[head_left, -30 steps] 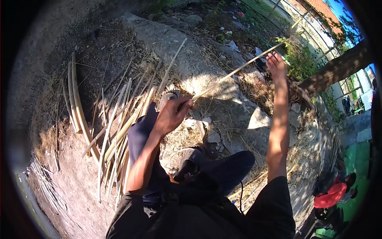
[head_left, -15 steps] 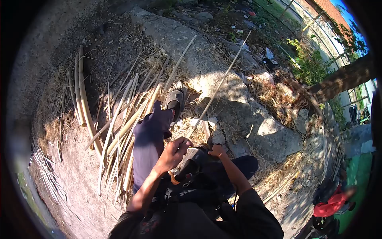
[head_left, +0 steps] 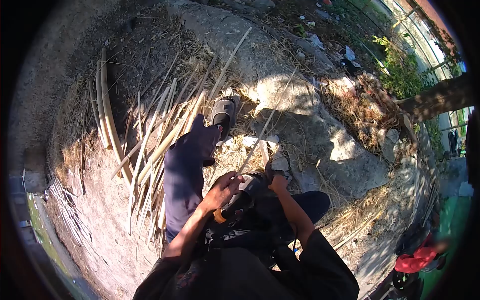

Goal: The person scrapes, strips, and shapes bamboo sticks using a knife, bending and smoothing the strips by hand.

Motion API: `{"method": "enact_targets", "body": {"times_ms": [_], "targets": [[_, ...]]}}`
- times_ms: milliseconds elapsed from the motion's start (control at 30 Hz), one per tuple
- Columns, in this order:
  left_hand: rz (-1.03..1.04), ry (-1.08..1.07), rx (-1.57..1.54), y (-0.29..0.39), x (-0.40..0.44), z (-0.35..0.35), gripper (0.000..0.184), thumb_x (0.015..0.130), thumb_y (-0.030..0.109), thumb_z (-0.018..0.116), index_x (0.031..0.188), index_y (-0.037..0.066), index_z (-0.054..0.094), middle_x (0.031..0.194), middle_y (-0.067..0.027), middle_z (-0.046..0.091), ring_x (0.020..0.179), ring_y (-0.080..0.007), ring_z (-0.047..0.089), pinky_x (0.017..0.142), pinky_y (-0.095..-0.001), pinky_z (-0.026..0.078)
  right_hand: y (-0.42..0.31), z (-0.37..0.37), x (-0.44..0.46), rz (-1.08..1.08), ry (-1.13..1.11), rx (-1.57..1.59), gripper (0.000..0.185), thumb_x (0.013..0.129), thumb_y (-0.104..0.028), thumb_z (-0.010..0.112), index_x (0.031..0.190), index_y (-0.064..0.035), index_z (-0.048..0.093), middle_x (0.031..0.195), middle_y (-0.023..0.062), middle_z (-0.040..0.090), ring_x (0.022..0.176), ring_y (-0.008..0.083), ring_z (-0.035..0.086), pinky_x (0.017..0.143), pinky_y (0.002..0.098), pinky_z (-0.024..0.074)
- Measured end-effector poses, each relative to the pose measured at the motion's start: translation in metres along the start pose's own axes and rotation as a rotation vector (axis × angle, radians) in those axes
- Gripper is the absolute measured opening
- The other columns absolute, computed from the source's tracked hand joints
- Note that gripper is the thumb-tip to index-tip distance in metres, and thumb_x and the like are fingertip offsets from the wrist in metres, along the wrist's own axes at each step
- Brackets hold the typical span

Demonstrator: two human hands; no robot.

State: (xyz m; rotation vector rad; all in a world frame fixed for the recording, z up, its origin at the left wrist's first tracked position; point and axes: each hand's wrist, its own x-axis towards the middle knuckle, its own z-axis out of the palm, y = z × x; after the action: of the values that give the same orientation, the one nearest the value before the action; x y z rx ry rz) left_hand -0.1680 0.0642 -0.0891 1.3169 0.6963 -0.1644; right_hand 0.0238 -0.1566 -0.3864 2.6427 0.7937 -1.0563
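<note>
My left hand [head_left: 224, 192] is closed around the lower end of a long thin bamboo strip [head_left: 264, 131]. The strip slants up and to the right, away from my lap, over the rock. My right hand [head_left: 278, 183] is closed in a fist by my right knee, beside a dark object [head_left: 269, 173] whose shape I cannot make out. What sits inside that fist is hidden. A short flat light-coloured piece [head_left: 264, 152] stands just beyond it. Between my arms, a curved orange-brown piece [head_left: 219, 216] shows at my lap.
A pile of split bamboo strips [head_left: 162, 150] lies left of my outstretched leg [head_left: 186, 175], with thicker curved poles [head_left: 108, 107] farther left. A large rock [head_left: 320, 145] fills the ground ahead. A tree trunk [head_left: 437, 100] leans in at right; a person in red [head_left: 416, 257] is at lower right.
The view has shifted slightly. The bamboo strip's far end has moved left and lower, and its near end has slid with my left hand slightly down and right. My right hand stays closed.
</note>
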Motion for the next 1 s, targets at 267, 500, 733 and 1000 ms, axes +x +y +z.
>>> {"method": "enact_targets", "body": {"times_ms": [267, 500, 733, 1000], "targets": [[-0.006, -0.012, -0.030, -0.017, 0.016, -0.004, 0.035, 0.105, 0.039, 0.049, 0.102, 0.005, 0.060, 0.065, 0.0036, 0.047, 0.051, -0.0055, 0.038, 0.046, -0.0249, 0.031, -0.007, -0.013, -0.002, -0.040, 0.025, -0.071, 0.075, 0.067, -0.045, 0.088, 0.121, -0.0018, 0.061, 0.116, 0.0168, 0.068, 0.109, 0.0331, 0.067, 0.087, 0.0450, 0.0565], [-0.117, -0.022, -0.188, -0.040, 0.024, -0.007, 0.032, 0.104, 0.037, 0.050, 0.103, 0.006, 0.056, 0.067, 0.0018, 0.045, 0.051, -0.0068, 0.039, 0.046, -0.0247, 0.031, 0.003, -0.012, 0.009, 0.004, -0.059, 0.259, 0.077, 0.072, -0.045, 0.076, 0.131, -0.0032, 0.050, 0.123, 0.0222, 0.065, 0.111, 0.0411, 0.065, 0.092, 0.0500, 0.0537], [-0.155, -0.153, -0.380, -0.043, 0.017, -0.004, 0.033, 0.107, 0.039, 0.043, 0.110, 0.007, 0.050, 0.067, 0.0054, 0.034, 0.049, -0.0050, 0.029, 0.043, -0.0231, 0.026, 0.025, -0.069, -0.015, -0.007, -0.016, 0.509, 0.066, 0.076, -0.052, 0.070, 0.119, -0.0019, 0.063, 0.104, 0.0251, 0.070, 0.102, 0.0404, 0.068, 0.087, 0.0484, 0.0530], [-0.147, -0.225, -0.461, -0.061, 0.016, -0.006, 0.035, 0.108, 0.039, 0.041, 0.110, 0.006, 0.051, 0.068, 0.0055, 0.035, 0.051, -0.0051, 0.033, 0.041, -0.0217, 0.030, 0.098, -0.091, -0.041, -0.461, 0.582, 0.259, 0.062, 0.085, -0.059, 0.067, 0.089, 0.0020, 0.071, 0.078, 0.0279, 0.067, 0.081, 0.0466, 0.067, 0.069, 0.0513, 0.0513]]}}
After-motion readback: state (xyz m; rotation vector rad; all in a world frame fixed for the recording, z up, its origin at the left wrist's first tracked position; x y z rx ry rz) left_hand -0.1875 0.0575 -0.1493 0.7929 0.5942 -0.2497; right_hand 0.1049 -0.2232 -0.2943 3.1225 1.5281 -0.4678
